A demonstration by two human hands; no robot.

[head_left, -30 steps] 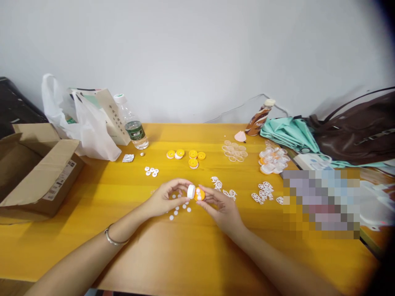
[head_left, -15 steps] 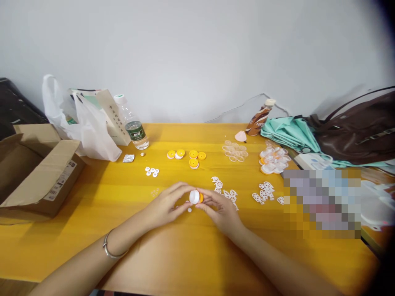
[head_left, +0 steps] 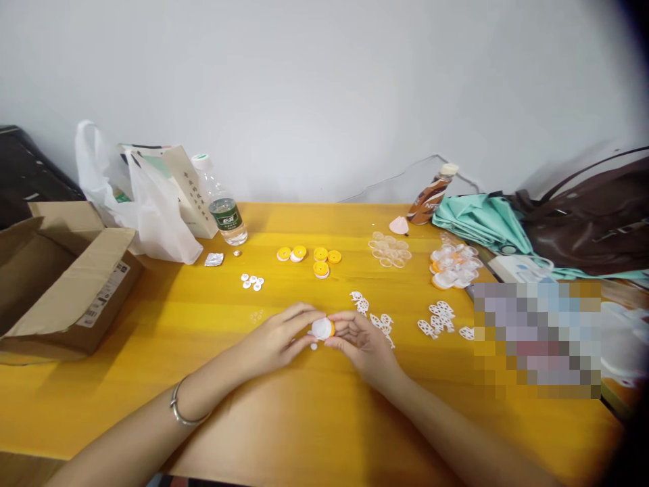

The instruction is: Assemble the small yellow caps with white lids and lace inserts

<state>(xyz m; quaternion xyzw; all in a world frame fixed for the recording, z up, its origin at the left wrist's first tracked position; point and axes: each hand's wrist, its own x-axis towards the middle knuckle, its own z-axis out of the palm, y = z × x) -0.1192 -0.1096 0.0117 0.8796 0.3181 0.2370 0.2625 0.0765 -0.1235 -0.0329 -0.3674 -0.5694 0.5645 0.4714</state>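
Observation:
Between my two hands is a small round white-and-orange plastic piece (head_left: 321, 329), its white face turned toward me. My left hand (head_left: 281, 338) grips its left edge with thumb and fingertips. On the orange side, my right hand (head_left: 368, 348) pinches it the same way. A tiny white disc (head_left: 314, 346) lies on the table just beneath. White openwork pieces (head_left: 381, 323) are scattered behind my right hand. Tiny clear rings (head_left: 257, 315) lie near my left hand, and several small white discs (head_left: 253, 283) farther back. Beyond my hands stand several orange-topped round pieces (head_left: 321, 269).
Clear rings (head_left: 389, 249), a pile of orange-and-white pieces (head_left: 455, 266) and more openwork pieces (head_left: 437, 319) occupy the right. An open cardboard box (head_left: 109, 294), plastic bag (head_left: 165, 226) and water bottle (head_left: 226, 216) stand left. A brown drink bottle (head_left: 430, 196) and dark bag (head_left: 583, 210) are back right.
The view has shifted slightly. Both hands keep hold of the round piece, whose white face has turned a little and now covers more of the orange side.

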